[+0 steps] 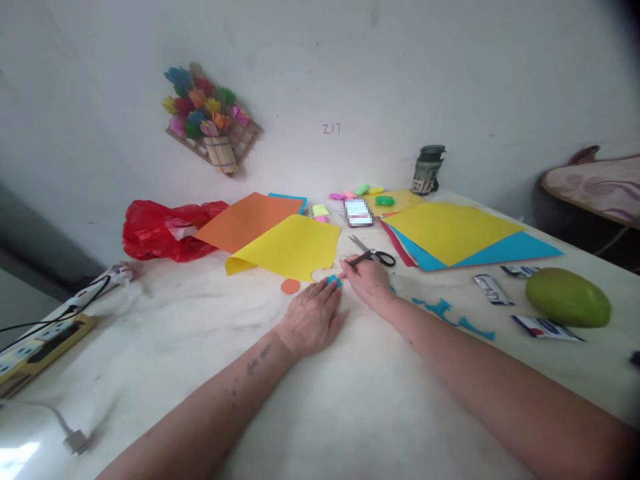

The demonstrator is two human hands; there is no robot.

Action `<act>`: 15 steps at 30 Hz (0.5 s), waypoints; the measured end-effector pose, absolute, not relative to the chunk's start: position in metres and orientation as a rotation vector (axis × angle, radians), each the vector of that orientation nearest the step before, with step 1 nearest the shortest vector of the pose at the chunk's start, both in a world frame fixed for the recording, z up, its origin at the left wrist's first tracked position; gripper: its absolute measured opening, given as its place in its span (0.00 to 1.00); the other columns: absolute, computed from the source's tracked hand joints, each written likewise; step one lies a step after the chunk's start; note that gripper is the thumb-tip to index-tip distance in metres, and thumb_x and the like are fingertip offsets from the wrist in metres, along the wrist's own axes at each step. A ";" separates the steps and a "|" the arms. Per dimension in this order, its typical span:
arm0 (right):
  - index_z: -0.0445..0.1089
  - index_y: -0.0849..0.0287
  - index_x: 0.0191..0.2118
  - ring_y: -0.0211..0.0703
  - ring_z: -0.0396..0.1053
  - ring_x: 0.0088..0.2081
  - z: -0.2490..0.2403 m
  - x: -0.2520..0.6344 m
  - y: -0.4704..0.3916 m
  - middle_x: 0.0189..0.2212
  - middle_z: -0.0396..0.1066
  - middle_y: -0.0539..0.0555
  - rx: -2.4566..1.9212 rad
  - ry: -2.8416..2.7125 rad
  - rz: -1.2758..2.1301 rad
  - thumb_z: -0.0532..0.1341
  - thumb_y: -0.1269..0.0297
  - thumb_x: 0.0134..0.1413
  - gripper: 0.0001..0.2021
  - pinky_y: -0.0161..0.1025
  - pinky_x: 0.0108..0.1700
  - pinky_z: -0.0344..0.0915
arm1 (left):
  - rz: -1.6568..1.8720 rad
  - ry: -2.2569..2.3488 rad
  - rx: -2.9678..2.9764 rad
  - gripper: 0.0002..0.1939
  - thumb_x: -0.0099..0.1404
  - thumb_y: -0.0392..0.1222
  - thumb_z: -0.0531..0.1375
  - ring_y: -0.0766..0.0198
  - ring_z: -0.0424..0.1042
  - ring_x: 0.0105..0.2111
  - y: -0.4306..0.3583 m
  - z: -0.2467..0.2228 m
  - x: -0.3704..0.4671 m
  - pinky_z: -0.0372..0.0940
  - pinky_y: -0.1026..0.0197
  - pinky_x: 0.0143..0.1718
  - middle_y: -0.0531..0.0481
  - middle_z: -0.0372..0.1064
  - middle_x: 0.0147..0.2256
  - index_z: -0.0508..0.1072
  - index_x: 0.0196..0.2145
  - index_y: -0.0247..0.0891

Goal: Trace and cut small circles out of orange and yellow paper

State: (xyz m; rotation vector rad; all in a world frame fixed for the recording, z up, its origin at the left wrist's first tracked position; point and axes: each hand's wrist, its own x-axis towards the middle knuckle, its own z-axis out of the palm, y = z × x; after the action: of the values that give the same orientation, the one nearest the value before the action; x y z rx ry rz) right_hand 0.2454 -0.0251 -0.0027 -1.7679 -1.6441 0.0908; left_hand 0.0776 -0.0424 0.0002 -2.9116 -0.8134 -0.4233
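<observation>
My left hand (311,315) lies flat on the table, fingertips resting on a small blue paper piece (334,281). Close beside it, my right hand (369,281) is closed in a writing-like grip around a dark pen-like stick (359,257); its tip by the blue piece is hard to make out. Black-handled scissors (384,258) lie just beyond the right hand, partly hidden behind the stick. An orange paper disc (290,286) sits left of my left fingertips. A yellow sheet (295,248) with a notch cut from its near edge is just past my hands.
Blue paper scraps (440,308) lie right of my right forearm. Yellow and blue sheets (455,230), a green fruit (568,297) and small packets (493,290) are farther right. A phone (359,212), a bottle (428,170), a red bag (170,230) and a power strip (45,343) surround the area.
</observation>
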 end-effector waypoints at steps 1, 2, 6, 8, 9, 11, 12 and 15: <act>0.70 0.56 0.29 0.43 0.72 0.33 -0.003 0.245 -0.026 0.24 0.75 0.51 -1.759 -1.635 0.101 0.51 0.59 0.56 0.13 0.35 0.30 0.58 | -0.435 -0.807 -2.912 0.24 0.64 0.46 0.46 0.52 0.54 0.56 -0.042 0.000 0.077 0.51 0.49 0.56 0.38 0.58 0.54 0.62 0.52 0.29; 0.70 0.56 0.30 0.42 0.72 0.32 -0.003 0.246 -0.026 0.24 0.75 0.51 -1.745 -1.627 0.111 0.50 0.59 0.56 0.13 0.35 0.30 0.58 | -0.449 -0.803 -2.912 0.23 0.63 0.46 0.46 0.52 0.54 0.56 -0.042 0.001 0.077 0.51 0.48 0.56 0.38 0.59 0.54 0.62 0.52 0.30; 0.70 0.56 0.32 0.40 0.72 0.31 -0.002 0.246 -0.028 0.25 0.75 0.50 -1.671 -1.667 0.122 0.50 0.59 0.56 0.13 0.34 0.31 0.59 | -0.556 -0.844 -2.909 0.22 0.61 0.44 0.49 0.53 0.57 0.54 -0.042 0.003 0.077 0.54 0.49 0.53 0.36 0.61 0.51 0.59 0.52 0.32; 0.70 0.56 0.30 0.41 0.72 0.32 -0.002 0.245 -0.028 0.25 0.75 0.51 -1.685 -1.716 0.087 0.51 0.58 0.56 0.13 0.34 0.31 0.59 | -0.619 -0.929 -2.954 0.23 0.60 0.42 0.50 0.52 0.60 0.52 -0.041 0.004 0.077 0.57 0.49 0.51 0.36 0.62 0.50 0.57 0.52 0.32; 0.71 0.56 0.30 0.41 0.72 0.32 -0.002 0.245 -0.028 0.25 0.75 0.52 -1.709 -1.732 0.070 0.51 0.58 0.56 0.14 0.34 0.31 0.59 | -0.653 -0.989 -3.002 0.23 0.60 0.41 0.50 0.53 0.61 0.51 -0.040 0.004 0.077 0.57 0.50 0.50 0.37 0.62 0.50 0.56 0.52 0.33; 0.72 0.57 0.30 0.42 0.71 0.33 -0.001 0.245 -0.028 0.26 0.75 0.53 -1.770 -1.738 0.053 0.50 0.58 0.56 0.15 0.34 0.31 0.58 | -0.730 -1.131 -3.149 0.22 0.61 0.41 0.49 0.56 0.63 0.50 -0.037 0.003 0.075 0.58 0.51 0.49 0.40 0.63 0.51 0.53 0.53 0.37; 0.72 0.57 0.31 0.42 0.71 0.33 -0.001 0.244 -0.028 0.26 0.75 0.54 -1.797 -1.735 0.052 0.50 0.58 0.56 0.15 0.34 0.31 0.58 | -0.787 -1.204 -3.231 0.22 0.62 0.41 0.48 0.57 0.63 0.50 -0.034 0.003 0.073 0.58 0.52 0.50 0.41 0.62 0.51 0.51 0.54 0.39; 0.72 0.57 0.33 0.42 0.71 0.33 0.000 0.243 -0.028 0.28 0.75 0.54 -1.845 -1.736 0.032 0.50 0.57 0.56 0.16 0.35 0.30 0.58 | -0.959 -1.420 -3.371 0.24 0.63 0.44 0.46 0.59 0.61 0.53 -0.027 0.001 0.067 0.56 0.52 0.52 0.42 0.58 0.55 0.48 0.56 0.40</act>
State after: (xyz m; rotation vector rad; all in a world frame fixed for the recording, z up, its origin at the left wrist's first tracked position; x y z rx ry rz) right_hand 0.2435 -0.0280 -0.0005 -1.8452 -1.7360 0.0324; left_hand 0.0668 -0.0271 0.0007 -3.3714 -1.4196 -0.9586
